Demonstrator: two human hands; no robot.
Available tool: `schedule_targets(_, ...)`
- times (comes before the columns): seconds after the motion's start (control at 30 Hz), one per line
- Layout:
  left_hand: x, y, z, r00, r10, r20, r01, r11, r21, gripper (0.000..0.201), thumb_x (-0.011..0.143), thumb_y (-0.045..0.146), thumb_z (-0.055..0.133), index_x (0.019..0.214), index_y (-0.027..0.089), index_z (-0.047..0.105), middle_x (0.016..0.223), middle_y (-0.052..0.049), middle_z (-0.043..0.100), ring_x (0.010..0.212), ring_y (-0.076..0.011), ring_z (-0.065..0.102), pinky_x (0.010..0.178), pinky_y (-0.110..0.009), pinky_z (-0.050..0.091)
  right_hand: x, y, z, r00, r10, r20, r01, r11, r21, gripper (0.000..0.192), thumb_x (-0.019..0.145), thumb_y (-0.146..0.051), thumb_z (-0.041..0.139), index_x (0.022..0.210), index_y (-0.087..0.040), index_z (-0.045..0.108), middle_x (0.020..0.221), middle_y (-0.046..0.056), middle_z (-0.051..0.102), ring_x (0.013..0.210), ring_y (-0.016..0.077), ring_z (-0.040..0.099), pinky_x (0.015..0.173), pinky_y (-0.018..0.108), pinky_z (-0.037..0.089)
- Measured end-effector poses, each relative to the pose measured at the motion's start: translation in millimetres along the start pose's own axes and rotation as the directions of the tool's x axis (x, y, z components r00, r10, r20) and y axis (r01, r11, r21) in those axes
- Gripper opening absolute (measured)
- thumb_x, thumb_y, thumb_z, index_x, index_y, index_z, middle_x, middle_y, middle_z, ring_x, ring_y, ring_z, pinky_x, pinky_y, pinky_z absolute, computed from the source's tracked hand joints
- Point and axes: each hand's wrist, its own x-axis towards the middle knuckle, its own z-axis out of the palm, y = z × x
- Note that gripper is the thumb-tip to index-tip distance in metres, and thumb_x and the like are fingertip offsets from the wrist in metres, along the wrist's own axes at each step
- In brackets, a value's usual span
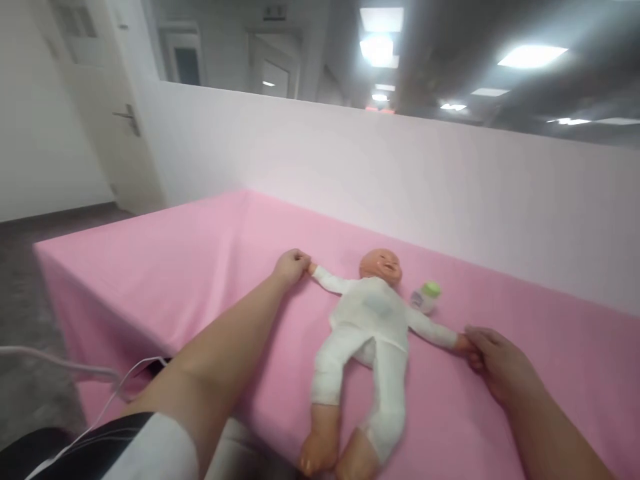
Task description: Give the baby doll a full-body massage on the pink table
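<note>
A baby doll [370,310] with a white cloth body and bare plastic head, hands and feet lies on its back on a pink cloth [200,260]. Its arms are stretched out to both sides. My left hand [294,265] is closed on the doll's hand at the left. At the right, my right hand [495,360] pinches the doll's other hand between thumb and fingers. Beside the doll's shoulder, between its head and the arm on the right, lies a small white bottle [425,298] with a green cap, tilted.
The pink-covered table stands against a white wall [400,173] with a window [425,67] above it. White cables [100,413] hang at the table's left front, near my left arm. A door [100,100] with a lever handle is at the far left.
</note>
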Motion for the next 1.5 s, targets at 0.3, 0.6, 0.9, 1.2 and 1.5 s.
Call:
schedule_targets(0.3,2.5,7.6,-9.2,0.994,-0.056,0.089,0.065,0.992,-0.105,0.018,0.071,0.026,0.061,0.084,0.015,0.064,0.057,-0.001,0.060,0.045,-0.0128,0.051,0.045,-0.024,0.039,13.6,21.8,-5.3,0.999,0.032,0.030,-0.035,0.993,0.112,0.031,0.075,-0.041,0.073,0.097,-0.021,0.064,0.060,-0.002,0.053,0.041,0.0073,0.032,0.036,0.020,0.021)
schedule_targets(0.6,3.4,8.0,-15.6,0.982,-0.073,0.176,0.096,0.988,-0.124,0.040,0.061,0.027,0.073,0.098,0.012,0.063,0.065,-0.002,0.065,0.050,-0.0137,0.057,0.053,-0.028,0.048,3.2,12.6,-11.7,0.984,0.069,0.165,-0.100,0.976,0.191,0.037,0.071,-0.024,0.081,0.104,-0.019,0.065,0.078,0.004,0.064,0.063,0.0136,0.056,0.055,0.026,0.049)
schedule_targets(0.9,5.0,6.3,-13.8,0.988,-0.038,0.150,0.013,0.986,0.165,0.027,0.074,0.044,0.067,0.077,0.018,0.058,0.052,-0.001,0.060,0.048,-0.0151,0.053,0.047,-0.024,0.040,2.6,15.3,-1.3,0.987,-0.004,0.161,-0.010,0.997,0.083,0.044,0.062,-0.041,0.088,0.086,-0.021,0.056,0.054,-0.007,0.050,0.045,0.0085,0.040,0.043,0.021,0.026)
schedule_targets(1.2,17.7,-0.8,-22.9,0.986,-0.057,0.156,0.026,0.981,0.191,0.029,0.078,0.049,0.060,0.076,0.019,0.060,0.053,-0.003,0.061,0.049,-0.0185,0.055,0.046,-0.027,0.043,6.0,19.7,3.7,0.999,0.003,0.039,-0.007,0.994,0.105,0.044,0.071,-0.058,0.077,0.075,-0.022,0.054,0.048,-0.007,0.044,0.040,0.0075,0.031,0.039,0.022,0.018)
schedule_targets(1.5,27.9,-15.2,-26.9,0.977,-0.059,0.207,0.079,0.993,-0.087,0.038,0.061,0.033,0.077,0.093,0.015,0.067,0.073,-0.005,0.069,0.060,-0.0194,0.061,0.059,-0.033,0.053,13.6,24.4,0.6,0.997,0.050,-0.051,-0.042,0.988,0.150,0.027,0.078,-0.036,0.072,0.100,-0.021,0.066,0.061,-0.002,0.053,0.044,0.0092,0.037,0.040,0.023,0.025)
